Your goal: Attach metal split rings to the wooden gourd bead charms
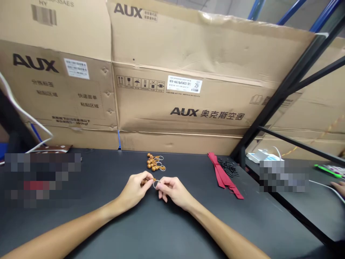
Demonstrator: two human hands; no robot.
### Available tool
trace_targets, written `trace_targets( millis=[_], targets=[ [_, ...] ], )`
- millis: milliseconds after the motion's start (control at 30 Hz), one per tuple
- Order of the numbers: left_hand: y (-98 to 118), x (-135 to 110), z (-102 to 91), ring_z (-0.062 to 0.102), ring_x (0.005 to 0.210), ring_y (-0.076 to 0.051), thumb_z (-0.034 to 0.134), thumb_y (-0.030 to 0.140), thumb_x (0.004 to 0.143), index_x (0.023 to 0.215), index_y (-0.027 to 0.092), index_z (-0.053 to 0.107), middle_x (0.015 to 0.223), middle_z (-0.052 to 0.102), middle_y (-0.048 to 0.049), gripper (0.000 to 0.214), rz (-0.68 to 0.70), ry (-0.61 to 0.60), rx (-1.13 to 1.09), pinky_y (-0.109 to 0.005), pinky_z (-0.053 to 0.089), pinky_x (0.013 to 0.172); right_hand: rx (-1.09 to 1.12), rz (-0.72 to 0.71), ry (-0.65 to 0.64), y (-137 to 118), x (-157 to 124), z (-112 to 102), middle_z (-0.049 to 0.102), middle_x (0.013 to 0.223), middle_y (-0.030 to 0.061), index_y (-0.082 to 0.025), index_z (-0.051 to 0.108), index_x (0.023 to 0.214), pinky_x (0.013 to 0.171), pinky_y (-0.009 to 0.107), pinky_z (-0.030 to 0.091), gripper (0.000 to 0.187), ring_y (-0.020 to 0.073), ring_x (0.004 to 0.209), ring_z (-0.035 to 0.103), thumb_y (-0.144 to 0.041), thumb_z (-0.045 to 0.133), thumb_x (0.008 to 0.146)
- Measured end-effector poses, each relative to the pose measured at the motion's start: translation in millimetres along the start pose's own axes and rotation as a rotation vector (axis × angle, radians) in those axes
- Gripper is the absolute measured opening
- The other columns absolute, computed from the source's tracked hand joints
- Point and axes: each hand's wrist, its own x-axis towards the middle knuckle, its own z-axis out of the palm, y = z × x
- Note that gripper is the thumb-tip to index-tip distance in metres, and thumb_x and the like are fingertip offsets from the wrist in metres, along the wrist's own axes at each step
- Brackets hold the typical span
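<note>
The keychain [154, 179] is between the fingertips of both hands, just above the dark table [121, 233]. Its brown end, with what look like beads, is in the left hand [134, 188], where thumb and forefinger are pinched together on it and cover most of it. Its metal ring [153, 184] spans the gap between the hands, with the far edge clamped between the thumb and forefinger of the right hand [173, 191]. The other right fingers curl loosely below the ring; how the other left fingers lie is hard to tell. Just beyond the hands, a small pile of beaded keychains [153, 164] lies on the table. Well to the right are red ribbons [219, 172], with black loops [228, 167] just beside them.
</note>
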Motion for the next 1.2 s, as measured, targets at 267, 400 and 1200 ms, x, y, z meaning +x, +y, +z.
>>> trace_targets(
  millis=[267, 400, 1200],
  targets=[
    [3, 1, -1.2, 0.055, 0.058, -0.012, 0.049, 0.028, 0.089, 0.08, 0.017, 0.061, 0.067, 0.064, 0.0016, 0.019, -0.029, -0.007, 0.014, -0.023, 0.043, 0.058, 0.074, -0.093, 0.01, -1, 0, -3, 0.058, 0.069, 0.0, -0.016, 0.066, 0.077, 0.056, 0.024, 0.038, 0.036, 0.0089, 0.053, 0.047, -0.051, 0.064, 0.079],
    [4, 1, -2.5, 0.054, 0.06, -0.012, 0.049, 0.027, 0.089, 0.079, 0.017, 0.063, 0.07, 0.064, 0.001, 0.019, 0.015, 0.004, 0.047, -0.023, 0.042, 0.059, -0.019, -0.077, 0.016, -6, -1, -3, 0.054, 0.065, -0.0011, -0.016, 0.064, 0.073, 0.054, 0.024, 0.036, 0.038, 0.0089, 0.053, 0.043, -0.053, 0.063, 0.079],
    [-43, 13, -7.1, 0.058, 0.093, -0.02, 0.047, 0.018, 0.093, 0.104, 0.021, 0.062, 0.101, 0.066, -0.0049, 0.02, 0.259, -0.082, 0.423, -0.034, 0.049, 0.085, -0.814, -0.187, 0.386, 17, 21, -17, 0.057, 0.073, 0.005, -0.02, 0.052, 0.063, 0.072, 0.032, 0.038, 0.028, 0.0204, 0.077, 0.049, -0.027, 0.048, 0.09]
  ],
)
